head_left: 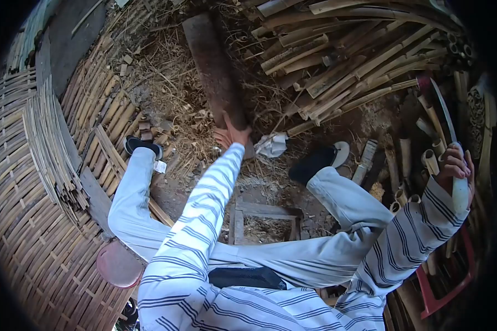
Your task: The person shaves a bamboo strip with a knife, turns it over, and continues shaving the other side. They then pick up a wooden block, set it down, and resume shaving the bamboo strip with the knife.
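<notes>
My left hand (pixel 232 134) lies on the near end of a long, dark brown wooden block (pixel 212 66), its fingers spread over the surface. The block rests on ground covered with shavings. Off to the right, my right hand (pixel 455 164) is closed around the pale handle (pixel 460 193) of a long knife. Its thin, slightly curved blade (pixel 444 110) points up and away from me, apart from the block. A crumpled white wrapper (pixel 271 145) sits just right of the block's near end.
Split bamboo poles (pixel 359 66) are piled at the back right. Cut bamboo tubes (pixel 400 196) stand near my right foot (pixel 315 163). Woven bamboo (pixel 49 243) and thin strips (pixel 52 149) fill the left. A small wooden frame (pixel 265 211) is between my legs; a red plastic frame (pixel 447 298) is lower right.
</notes>
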A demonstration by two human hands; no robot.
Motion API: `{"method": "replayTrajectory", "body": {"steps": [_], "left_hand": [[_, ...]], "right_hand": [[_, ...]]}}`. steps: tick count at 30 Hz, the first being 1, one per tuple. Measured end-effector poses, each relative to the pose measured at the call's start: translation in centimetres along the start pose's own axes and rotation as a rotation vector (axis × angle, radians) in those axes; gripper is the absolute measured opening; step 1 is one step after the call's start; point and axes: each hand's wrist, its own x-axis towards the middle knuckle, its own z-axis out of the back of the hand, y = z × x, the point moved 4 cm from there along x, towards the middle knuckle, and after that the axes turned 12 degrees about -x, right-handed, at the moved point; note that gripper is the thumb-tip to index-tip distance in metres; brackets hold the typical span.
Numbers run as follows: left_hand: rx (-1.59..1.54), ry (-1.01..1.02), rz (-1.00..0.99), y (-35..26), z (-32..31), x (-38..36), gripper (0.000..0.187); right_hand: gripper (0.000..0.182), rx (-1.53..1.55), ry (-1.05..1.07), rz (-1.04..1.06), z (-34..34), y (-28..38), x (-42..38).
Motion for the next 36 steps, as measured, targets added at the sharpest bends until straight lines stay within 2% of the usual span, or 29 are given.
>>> {"method": "replayTrajectory", "body": {"steps": [2, 5, 7, 12, 21, 24, 27, 28, 29, 31, 34, 36], "left_hand": [[0.062, -0.044, -0.038, 1.1, 0.7, -1.6, 0.114], [0.124, 0.096, -0.092, 4.6, 1.1, -3.5, 0.115], [0.115, 0.28, -0.069, 6.5, -0.1, -5.5, 0.116], [-0.115, 0.16, -0.068, 5.7, -2.5, -5.0, 0.114], [-0.043, 0.109, -0.094, 3.9, -2.4, -2.8, 0.115], [-0.03, 0.231, -0.113, 4.8, -2.2, -2.2, 0.119], [0.01, 0.404, -0.132, 4.3, 2.8, -5.0, 0.123], [-0.108, 0.408, -0.028, 5.4, 3.6, -6.7, 0.124], [-0.018, 0.387, -0.028, 7.2, 2.6, -8.6, 0.121], [0.271, 0.565, -0.217, 8.9, 1.6, -10.5, 0.107], [0.36, 0.46, -0.267, 12.0, -2.5, -8.2, 0.098], [0.418, 0.479, -0.353, 12.0, -1.8, -7.3, 0.095]], "right_hand": [[0.016, -0.011, 0.001, 0.007, -0.5, -0.3, 0.5], [0.016, -0.012, 0.01, -0.038, -1.7, -1.2, 0.8], [0.017, 0.032, 0.029, -0.051, -2.5, -2.0, 0.4], [0.024, -0.035, 0.067, -0.008, -2.4, -3.1, -0.6], [0.018, -0.001, 0.022, -0.038, -1.0, -2.6, -0.6], [0.016, 0.0, -0.006, -0.101, -0.3, -2.2, -0.7], [0.013, 0.059, -0.007, -0.13, 0.4, -1.5, -0.7], [0.013, 0.071, -0.004, -0.142, 0.3, -1.3, -0.9], [0.013, 0.082, -0.007, -0.145, 0.1, -1.3, -1.1], [0.013, 0.104, -0.013, -0.15, -0.2, -1.2, -1.6], [0.013, 0.075, 0.011, -0.127, -0.1, -1.4, -2.3], [0.013, 0.076, 0.04, -0.127, 0.7, -0.9, -2.3]]}}
